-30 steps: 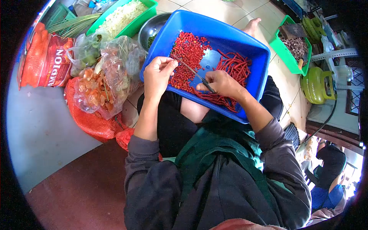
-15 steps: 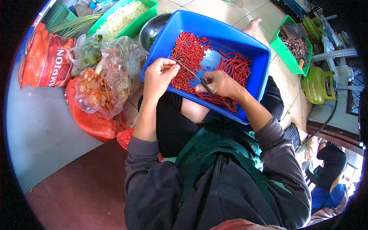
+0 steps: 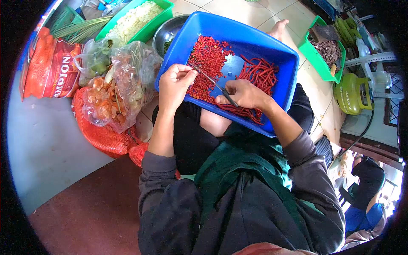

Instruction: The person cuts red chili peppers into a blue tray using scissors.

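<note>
A blue basin (image 3: 267,44) rests at my lap. Chopped red chilies (image 3: 208,53) fill its left part, and whole red chilies (image 3: 260,74) lie at its right and along the near side. My right hand (image 3: 244,93) is closed round the dark handle of a knife (image 3: 212,80), whose blade points up and left. Over the basin's left edge, my left hand (image 3: 176,83) is pinched near the blade's tip; what its fingers hold is too small to make out.
Left are plastic bags of peels (image 3: 106,102) and a red net sack (image 3: 97,136). A metal bowl (image 3: 163,36) and a green tray of chopped white pieces (image 3: 163,10) stand behind. Right are another green tray (image 3: 306,49), a gas cylinder (image 3: 350,95) and a seated person (image 3: 367,182).
My left hand and the knife have shifted only slightly. The basin stays almost in the same place.
</note>
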Available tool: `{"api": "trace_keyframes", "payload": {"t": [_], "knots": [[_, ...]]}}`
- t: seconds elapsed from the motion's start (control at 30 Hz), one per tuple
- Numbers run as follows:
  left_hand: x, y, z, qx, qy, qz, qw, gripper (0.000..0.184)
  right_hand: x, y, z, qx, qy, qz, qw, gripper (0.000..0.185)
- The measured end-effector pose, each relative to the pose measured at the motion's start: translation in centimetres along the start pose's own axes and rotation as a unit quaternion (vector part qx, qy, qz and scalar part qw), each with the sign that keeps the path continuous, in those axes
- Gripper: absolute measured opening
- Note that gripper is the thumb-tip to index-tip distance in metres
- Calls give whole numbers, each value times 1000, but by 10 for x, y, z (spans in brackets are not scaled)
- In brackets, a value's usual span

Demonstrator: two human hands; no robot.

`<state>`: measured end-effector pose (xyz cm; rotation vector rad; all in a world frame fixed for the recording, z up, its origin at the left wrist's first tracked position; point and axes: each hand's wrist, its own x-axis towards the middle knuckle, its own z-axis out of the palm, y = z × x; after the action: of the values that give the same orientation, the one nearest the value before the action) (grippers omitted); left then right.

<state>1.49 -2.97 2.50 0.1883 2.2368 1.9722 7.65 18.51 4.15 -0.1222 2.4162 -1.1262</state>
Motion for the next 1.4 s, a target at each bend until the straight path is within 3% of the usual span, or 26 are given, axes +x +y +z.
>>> {"api": "trace_keyframes", "payload": {"t": [0.9, 1.0, 1.2, 1.4], "knots": [[2, -2, -2, -1, -4, 12, 1000, 15, 7, 17, 6, 0, 18, -11, 1000, 58], [4, -5, -3, -12, -1, 18, 1000, 16, -1, 19, 7, 60, 34, -20, 997, 59], [0, 1, -1, 0, -15, 12, 1000, 17, 2, 2, 2, 17, -23, -6, 1000, 63], [0, -2, -4, 0, -25, 10, 1000, 17, 5, 3, 6, 14, 17, -28, 999, 60]]}}
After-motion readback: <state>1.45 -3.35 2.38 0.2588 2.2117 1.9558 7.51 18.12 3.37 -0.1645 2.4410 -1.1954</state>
